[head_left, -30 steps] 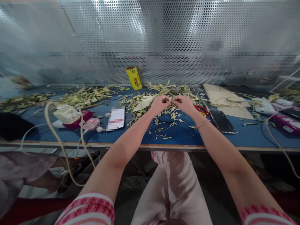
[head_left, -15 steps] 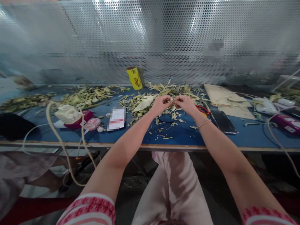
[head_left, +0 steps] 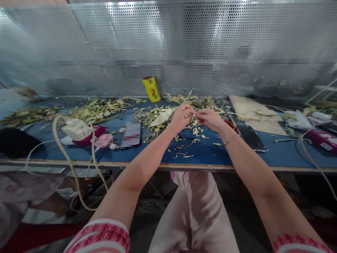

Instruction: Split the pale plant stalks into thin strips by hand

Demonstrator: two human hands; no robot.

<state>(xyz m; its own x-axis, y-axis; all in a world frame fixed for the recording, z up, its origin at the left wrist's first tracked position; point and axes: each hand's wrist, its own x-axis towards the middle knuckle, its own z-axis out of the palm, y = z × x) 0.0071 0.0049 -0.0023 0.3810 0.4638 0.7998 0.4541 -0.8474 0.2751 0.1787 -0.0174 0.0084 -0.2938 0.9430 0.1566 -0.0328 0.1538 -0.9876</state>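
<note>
My left hand (head_left: pixel 182 117) and my right hand (head_left: pixel 209 118) meet over a heap of pale green, dried-looking plant pieces (head_left: pixel 151 117). Both have thumb and fingers pinched together, the fingertips almost touching. Whatever lies between them is too small to make out against the heap. A broad pale leaf-like piece (head_left: pixel 162 117) rests on the heap to the left of my left hand. Small scraps (head_left: pixel 196 130) are scattered on the blue tabletop (head_left: pixel 202 153) below my hands. Beside my right wrist, partly hidden, is a red ring-shaped object (head_left: pixel 230 124).
A black phone (head_left: pixel 252 138) and cardboard sheets (head_left: pixel 246 107) lie at right. A yellow tube (head_left: pixel 151 89) stands against the perforated metal panel (head_left: pixel 179 45). Leftward are a blurred card-like item (head_left: pixel 131 134), a bag with pale straps (head_left: pixel 63 140) and another plant heap (head_left: pixel 98 109).
My right forearm has shifted slightly, and the wrist now covers more of the red ring-shaped object. My fingertips stay pinched close together over the heap.
</note>
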